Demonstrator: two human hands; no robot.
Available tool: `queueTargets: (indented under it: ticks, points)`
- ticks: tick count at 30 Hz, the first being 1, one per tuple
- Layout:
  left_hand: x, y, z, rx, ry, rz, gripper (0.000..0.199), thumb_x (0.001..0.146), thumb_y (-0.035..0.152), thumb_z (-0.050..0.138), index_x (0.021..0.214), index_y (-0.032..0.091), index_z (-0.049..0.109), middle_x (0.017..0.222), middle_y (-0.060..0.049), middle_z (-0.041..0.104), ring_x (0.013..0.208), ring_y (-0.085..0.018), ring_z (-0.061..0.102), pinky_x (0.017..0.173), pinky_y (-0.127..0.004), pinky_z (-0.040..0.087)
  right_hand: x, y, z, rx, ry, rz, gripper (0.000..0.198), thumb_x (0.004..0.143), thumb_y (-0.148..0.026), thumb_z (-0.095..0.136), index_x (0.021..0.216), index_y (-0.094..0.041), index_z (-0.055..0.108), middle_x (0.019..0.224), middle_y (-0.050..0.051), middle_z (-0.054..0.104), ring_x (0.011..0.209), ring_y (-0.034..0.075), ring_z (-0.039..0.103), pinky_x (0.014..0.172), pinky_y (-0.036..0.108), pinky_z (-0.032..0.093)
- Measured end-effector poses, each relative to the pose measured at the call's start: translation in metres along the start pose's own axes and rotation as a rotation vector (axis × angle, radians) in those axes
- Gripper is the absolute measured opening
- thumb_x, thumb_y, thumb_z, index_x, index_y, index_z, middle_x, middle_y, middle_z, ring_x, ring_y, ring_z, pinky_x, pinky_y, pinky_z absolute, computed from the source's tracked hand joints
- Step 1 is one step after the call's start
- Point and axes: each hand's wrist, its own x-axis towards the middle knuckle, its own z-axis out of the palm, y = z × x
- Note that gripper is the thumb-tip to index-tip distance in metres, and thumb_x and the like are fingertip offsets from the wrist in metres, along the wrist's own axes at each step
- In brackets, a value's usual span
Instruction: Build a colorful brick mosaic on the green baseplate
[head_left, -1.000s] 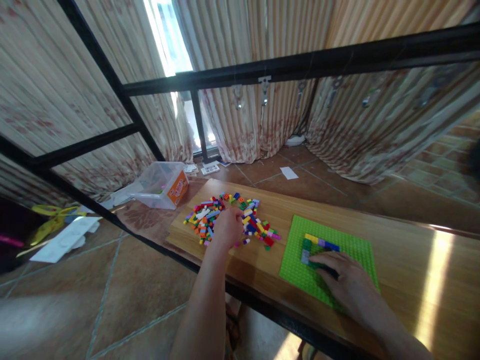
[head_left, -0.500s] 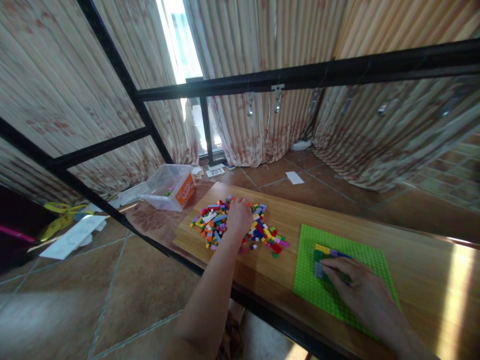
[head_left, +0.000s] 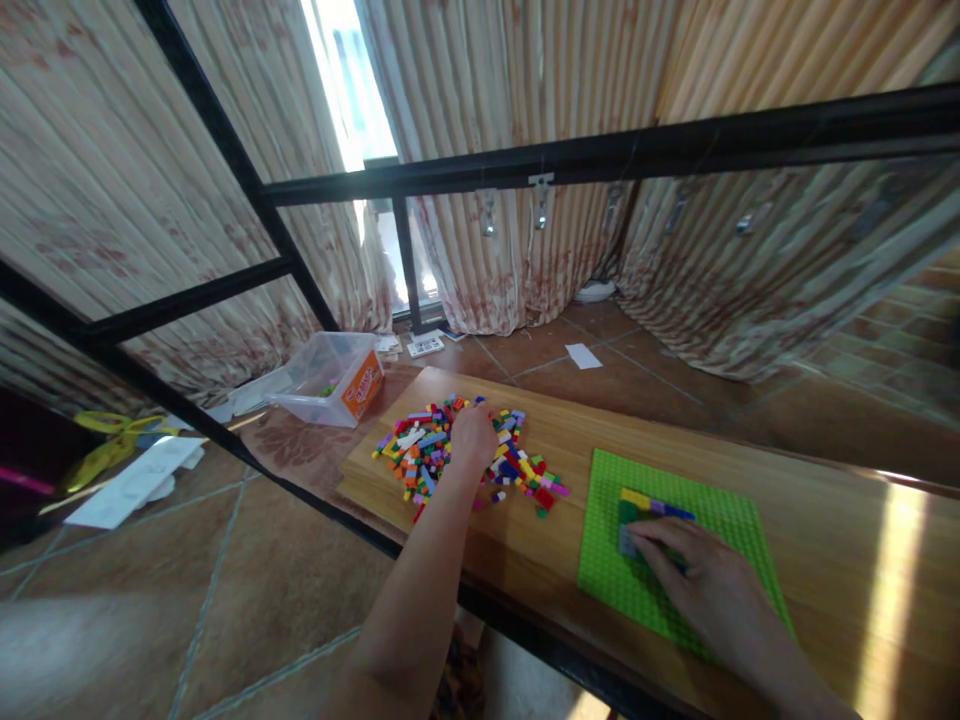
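Right grip (head_left: 703, 575) over green baseplate (head_left: 601, 530); wooden table (head_left: 817, 535), curtains (head_left: 465, 90) beyond.

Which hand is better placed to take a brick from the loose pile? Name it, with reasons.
Probably the left hand: it is at the loose pile, whereas the right hand is away from it, at the joined bricks on the green baseplate.

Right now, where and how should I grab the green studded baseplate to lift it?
I'd pinch the green studded baseplate by its left edge, coming from the side of the loose brick pile. It looks thin and lies flat, and that edge is bare: the bricks on it sit further in, and the right hand covers part of its right side.
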Motion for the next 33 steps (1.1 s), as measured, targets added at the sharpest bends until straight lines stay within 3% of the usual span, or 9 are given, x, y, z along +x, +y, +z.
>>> queueTargets:
  ticks: [2,5,9,14,18,22,27,31,33]
  points:
    - [-0.002,0.004,-0.009,-0.065,0.027,0.009,0.027,0.084,0.006,0.049,0.097,0.015,0.070,0.100,-0.010,0.071,0.095,-0.021,0.065,0.090,-0.032,0.049,0.001,-0.003,-0.001,0.015,0.025,0.002,0.031,0.092,-0.045,0.048,0.089,-0.028,0.075,0.096,0.003,0.076,0.094,0.025,0.070,0.088,0.043,0.053]
    - [-0.013,0.016,-0.019,-0.385,0.031,0.099,0.019,0.084,0.011,0.053,0.093,0.015,0.069,0.090,-0.006,0.072,0.085,-0.018,0.066,0.083,-0.030,0.051,0.004,-0.014,-0.001,0.073,0.102,0.040,0.029,0.091,-0.044,0.051,0.089,-0.027,0.074,0.096,0.004,0.076,0.096,0.025,0.069,0.089,0.043,0.053]
    - [-0.050,0.042,-0.017,-0.820,-0.125,0.207,0.015,0.084,0.017,0.057,0.096,0.017,0.067,0.091,-0.005,0.071,0.083,-0.015,0.067,0.079,-0.027,0.053,0.011,-0.039,0.000,0.281,0.184,0.139,0.026,0.090,-0.042,0.055,0.098,-0.024,0.072,0.094,0.005,0.074,0.085,0.020,0.069,0.080,0.035,0.054]
    - [-0.092,0.075,-0.011,-0.933,-0.251,0.283,0.018,0.087,0.021,0.058,0.102,0.019,0.066,0.097,-0.006,0.071,0.088,-0.016,0.066,0.081,-0.027,0.054,0.021,-0.061,0.003,0.547,0.274,0.182,0.042,0.084,-0.044,0.065,0.118,-0.020,0.065,0.099,0.007,0.073,0.080,0.017,0.067,0.075,0.032,0.055]
    - [-0.100,0.092,-0.007,-0.940,-0.234,0.329,0.018,0.086,0.017,0.058,0.102,0.019,0.066,0.095,-0.006,0.069,0.088,-0.016,0.066,0.082,-0.027,0.054,0.022,-0.062,0.005,0.589,0.309,0.182,0.033,0.087,-0.039,0.063,0.113,-0.020,0.068,0.101,0.006,0.074,0.084,0.017,0.067,0.077,0.031,0.054]
    - [-0.102,0.101,-0.002,-0.957,-0.199,0.301,0.017,0.086,0.017,0.057,0.099,0.018,0.067,0.094,-0.006,0.070,0.087,-0.016,0.066,0.081,-0.027,0.053,0.020,-0.056,0.002,0.565,0.313,0.172,0.030,0.091,-0.036,0.056,0.113,-0.020,0.070,0.100,0.006,0.075,0.085,0.017,0.068,0.077,0.030,0.054]
    - [-0.095,0.097,-0.001,-1.043,-0.261,0.208,0.016,0.084,0.021,0.059,0.097,0.017,0.068,0.094,-0.006,0.072,0.087,-0.017,0.066,0.082,-0.028,0.054,0.019,-0.054,0.002,0.538,0.292,0.144,0.030,0.096,-0.029,0.047,0.114,-0.022,0.069,0.086,0.003,0.074,0.073,0.015,0.067,0.068,0.028,0.053]
    - [-0.078,0.080,-0.007,-1.171,-0.195,0.036,0.018,0.078,0.028,0.066,0.093,0.017,0.068,0.086,-0.002,0.070,0.076,-0.013,0.065,0.073,-0.025,0.054,0.014,-0.064,0.015,0.298,0.194,0.048,0.028,0.095,-0.020,0.048,0.113,-0.021,0.069,0.099,0.007,0.073,0.090,0.019,0.066,0.082,0.033,0.051]
    - [-0.073,0.074,-0.009,-1.204,-0.156,-0.036,0.020,0.075,0.029,0.070,0.091,0.017,0.068,0.080,0.000,0.067,0.071,-0.011,0.063,0.069,-0.024,0.053,0.013,-0.071,0.025,0.172,0.098,-0.025,0.029,0.093,-0.015,0.048,0.111,-0.023,0.070,0.097,0.007,0.072,0.089,0.020,0.064,0.082,0.034,0.051]
